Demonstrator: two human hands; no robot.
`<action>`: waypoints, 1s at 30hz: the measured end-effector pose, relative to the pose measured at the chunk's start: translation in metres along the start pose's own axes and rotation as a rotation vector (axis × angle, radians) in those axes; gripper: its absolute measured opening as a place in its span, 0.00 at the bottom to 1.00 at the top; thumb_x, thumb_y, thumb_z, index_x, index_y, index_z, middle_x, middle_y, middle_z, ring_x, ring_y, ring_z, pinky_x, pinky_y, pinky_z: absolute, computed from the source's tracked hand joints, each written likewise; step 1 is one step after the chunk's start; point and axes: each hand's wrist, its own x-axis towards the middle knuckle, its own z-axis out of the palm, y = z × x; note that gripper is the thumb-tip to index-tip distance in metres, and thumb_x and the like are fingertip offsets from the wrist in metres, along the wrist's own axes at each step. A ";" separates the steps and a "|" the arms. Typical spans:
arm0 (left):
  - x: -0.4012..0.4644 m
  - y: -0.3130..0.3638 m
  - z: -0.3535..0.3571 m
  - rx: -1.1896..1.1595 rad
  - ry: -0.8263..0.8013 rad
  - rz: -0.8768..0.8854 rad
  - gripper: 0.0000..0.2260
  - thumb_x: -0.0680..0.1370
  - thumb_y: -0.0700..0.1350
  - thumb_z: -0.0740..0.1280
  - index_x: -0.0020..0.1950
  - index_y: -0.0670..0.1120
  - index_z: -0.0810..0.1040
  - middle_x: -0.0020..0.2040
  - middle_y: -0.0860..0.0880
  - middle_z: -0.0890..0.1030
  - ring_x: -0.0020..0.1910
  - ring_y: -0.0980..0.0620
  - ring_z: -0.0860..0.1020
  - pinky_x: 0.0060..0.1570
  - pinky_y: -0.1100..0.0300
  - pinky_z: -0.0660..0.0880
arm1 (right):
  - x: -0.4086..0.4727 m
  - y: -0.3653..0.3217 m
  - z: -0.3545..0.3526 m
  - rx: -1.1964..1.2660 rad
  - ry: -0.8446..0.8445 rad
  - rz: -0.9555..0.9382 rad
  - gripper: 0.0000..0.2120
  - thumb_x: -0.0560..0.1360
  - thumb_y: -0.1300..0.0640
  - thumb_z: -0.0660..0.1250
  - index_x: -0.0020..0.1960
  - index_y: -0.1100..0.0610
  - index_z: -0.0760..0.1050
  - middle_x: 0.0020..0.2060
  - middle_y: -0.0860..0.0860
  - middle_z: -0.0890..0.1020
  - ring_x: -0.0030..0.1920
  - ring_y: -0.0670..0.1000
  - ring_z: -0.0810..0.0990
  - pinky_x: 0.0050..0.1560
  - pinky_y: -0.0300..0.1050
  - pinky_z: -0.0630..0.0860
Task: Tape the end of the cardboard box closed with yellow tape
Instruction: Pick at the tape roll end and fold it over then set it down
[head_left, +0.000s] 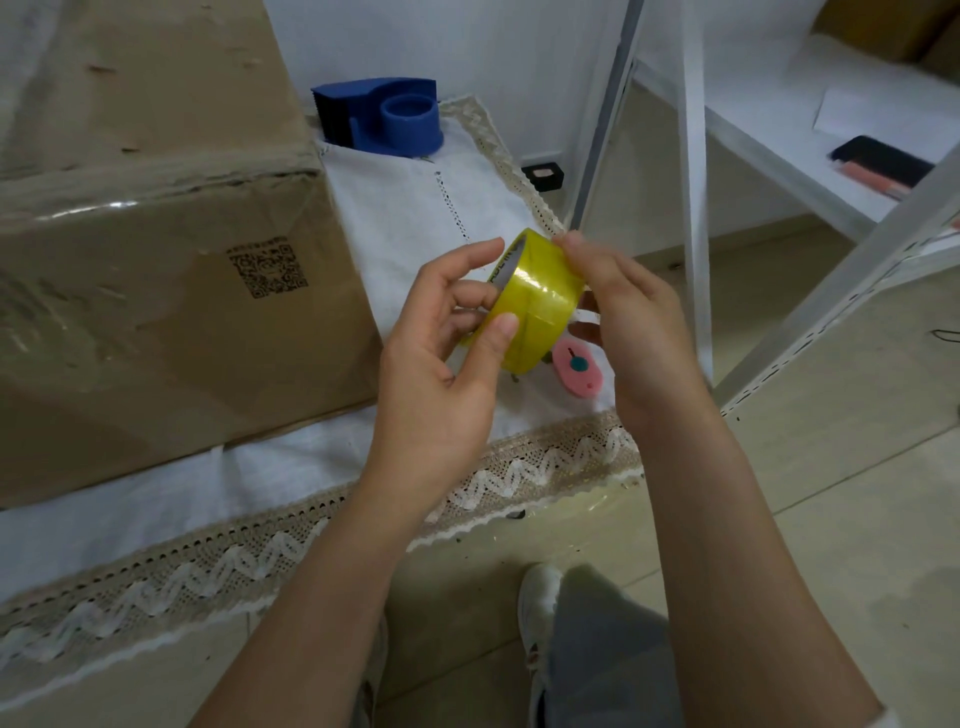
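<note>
A roll of yellow tape (537, 299) is held above the table between both hands. My left hand (441, 358) grips it from the left, thumb pressed on the outer band and fingers reaching into the core. My right hand (628, 322) holds the roll's right side, index fingertip on its top edge. A large cardboard box (156, 260) with a printed QR code stands on the table to the left, clear tape along its upper edge. The hands are apart from the box.
A blue tape dispenser (387, 117) stands behind the box's corner. A pink box cutter (577, 370) lies on the white lace-edged tablecloth (415, 208) under the roll. A white metal shelf frame (696, 182) rises at right. My leg and shoe show below.
</note>
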 end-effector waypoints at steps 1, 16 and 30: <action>0.000 0.000 -0.001 0.002 -0.005 0.001 0.18 0.78 0.35 0.67 0.62 0.54 0.73 0.44 0.57 0.78 0.45 0.58 0.78 0.51 0.64 0.76 | 0.001 0.000 0.000 0.010 0.001 0.011 0.10 0.74 0.45 0.70 0.51 0.48 0.84 0.49 0.46 0.84 0.56 0.51 0.82 0.61 0.53 0.78; -0.003 0.002 0.000 0.003 -0.011 -0.003 0.18 0.78 0.33 0.67 0.59 0.55 0.73 0.42 0.55 0.78 0.42 0.61 0.78 0.47 0.69 0.75 | 0.012 0.007 -0.006 0.609 0.128 0.308 0.13 0.82 0.54 0.61 0.41 0.58 0.74 0.26 0.48 0.80 0.25 0.43 0.80 0.34 0.39 0.78; 0.001 -0.005 -0.004 0.119 0.159 0.015 0.15 0.79 0.38 0.67 0.61 0.53 0.73 0.46 0.56 0.79 0.50 0.54 0.80 0.56 0.58 0.76 | 0.009 0.000 -0.004 -0.065 -0.113 0.180 0.24 0.77 0.36 0.60 0.45 0.55 0.83 0.38 0.50 0.87 0.35 0.47 0.83 0.38 0.42 0.77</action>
